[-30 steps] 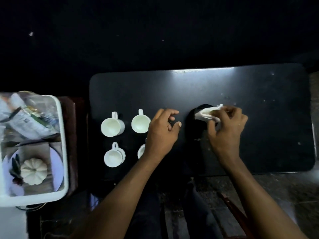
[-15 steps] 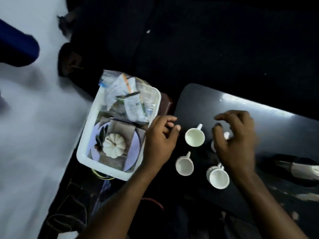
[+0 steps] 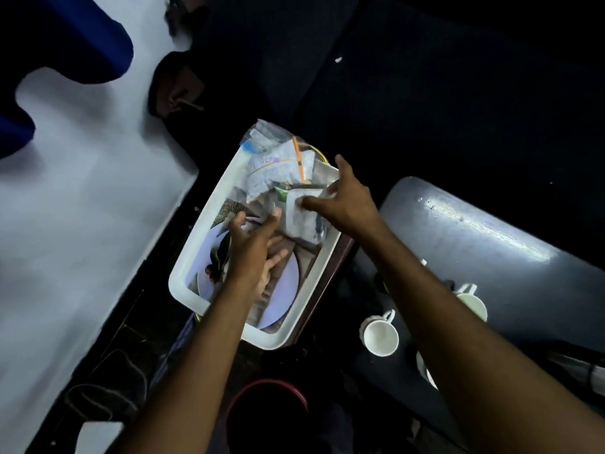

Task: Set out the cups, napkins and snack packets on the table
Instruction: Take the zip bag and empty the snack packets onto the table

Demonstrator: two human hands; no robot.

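Observation:
Both my hands reach over a white plastic bin to the left of the dark table. My left hand hovers with fingers spread above a pale round plate in the bin's near half. My right hand is open over a heap of clear snack packets in the far half, fingertips at a white packet. White cups stand on the table's left end: one near the edge, another partly behind my right forearm. Neither hand grips anything.
A blue object and a dark shape lie on the pale floor at upper left. A dark red round rim sits below the bin, near my body. The bin rests on a dark stand beside the table.
The view swung left. Both hands left the table and cups and moved over the bin; the right hand crossed from the cups to the snack packets. The white pumpkin is now hidden under my left hand.

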